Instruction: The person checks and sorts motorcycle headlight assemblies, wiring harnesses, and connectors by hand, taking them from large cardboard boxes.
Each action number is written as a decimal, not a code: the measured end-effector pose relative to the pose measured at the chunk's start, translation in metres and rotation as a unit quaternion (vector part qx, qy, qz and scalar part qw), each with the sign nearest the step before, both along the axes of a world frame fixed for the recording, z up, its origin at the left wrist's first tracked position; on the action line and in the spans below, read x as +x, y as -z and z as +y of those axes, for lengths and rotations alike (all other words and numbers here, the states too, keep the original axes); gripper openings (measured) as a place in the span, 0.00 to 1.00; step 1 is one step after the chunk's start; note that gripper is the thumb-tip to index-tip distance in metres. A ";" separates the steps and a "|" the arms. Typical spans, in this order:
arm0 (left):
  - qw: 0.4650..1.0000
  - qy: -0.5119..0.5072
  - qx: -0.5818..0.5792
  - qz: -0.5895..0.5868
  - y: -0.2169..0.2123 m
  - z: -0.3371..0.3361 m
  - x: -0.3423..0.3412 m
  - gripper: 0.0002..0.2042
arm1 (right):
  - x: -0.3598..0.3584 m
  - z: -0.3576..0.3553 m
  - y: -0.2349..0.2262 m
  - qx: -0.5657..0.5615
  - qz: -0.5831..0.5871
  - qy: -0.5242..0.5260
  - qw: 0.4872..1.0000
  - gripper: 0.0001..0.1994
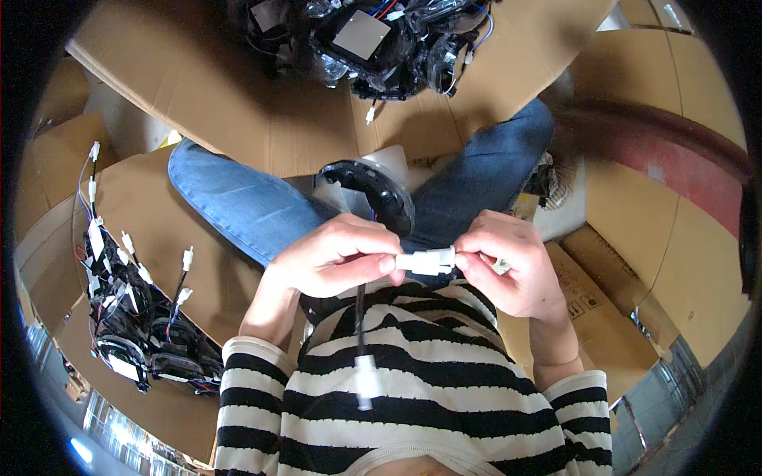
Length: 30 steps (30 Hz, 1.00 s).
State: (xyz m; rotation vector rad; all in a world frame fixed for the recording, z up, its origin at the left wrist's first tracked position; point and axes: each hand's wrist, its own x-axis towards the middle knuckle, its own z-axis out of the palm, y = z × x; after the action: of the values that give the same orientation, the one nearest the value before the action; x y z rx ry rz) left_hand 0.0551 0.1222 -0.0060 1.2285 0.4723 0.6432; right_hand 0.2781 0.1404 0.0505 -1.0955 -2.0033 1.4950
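Two hands meet over the lap, just above the striped shirt [413,373], and pinch a small white plug connector [426,261] between them. The left hand [337,262] is closed on one end with thumb and forefinger; the right hand [508,262] is closed on the other end, fingers curled around it. A thin black cable [361,313] hangs from the left side down to a second white plug [365,381] lying against the shirt. The connector looks light, hard and stiff, a moulded plastic shell, probably a little slick, with a latch that could snap if twisted; the cable is limp and would not bear a pull. Best held by the shell's flat sides, close to the joint, not by the wires. A black round part [373,190] rests between the jeans-clad knees, and a heap of similar wired assemblies [135,333] lies on cardboard [238,119] at the left
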 end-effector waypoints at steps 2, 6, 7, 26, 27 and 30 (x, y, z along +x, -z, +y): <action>1.000 -0.016 -0.002 0.000 0.000 -0.001 0.001 0.07 | -0.001 -0.003 0.000 -0.009 0.003 0.002 1.000 0.02; 0.999 -0.036 0.008 -0.002 0.004 -0.001 0.000 0.06 | 0.002 -0.001 -0.001 -0.034 -0.004 0.015 0.999 0.02; 0.999 -0.036 0.010 0.001 0.005 -0.001 0.000 0.06 | 0.002 -0.002 0.000 -0.025 0.011 0.018 0.999 0.03; 0.995 -0.067 -0.055 -0.051 0.021 -0.002 -0.011 0.11 | 0.014 -0.002 -0.012 -0.056 -0.050 0.085 0.994 0.02; 0.990 -0.082 -0.094 -0.061 0.020 -0.003 -0.011 0.12 | 0.015 -0.002 -0.014 -0.062 -0.035 0.076 0.995 0.02; 0.977 -0.111 -0.164 -0.084 0.017 -0.007 -0.010 0.13 | 0.015 0.001 -0.016 -0.058 -0.005 0.066 0.996 0.02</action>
State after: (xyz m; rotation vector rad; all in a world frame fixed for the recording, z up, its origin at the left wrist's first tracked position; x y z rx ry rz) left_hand 0.0448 0.1154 -0.0229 0.8083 0.5544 0.8158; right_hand 0.2927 0.1409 0.0663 -1.2595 -1.8317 1.5563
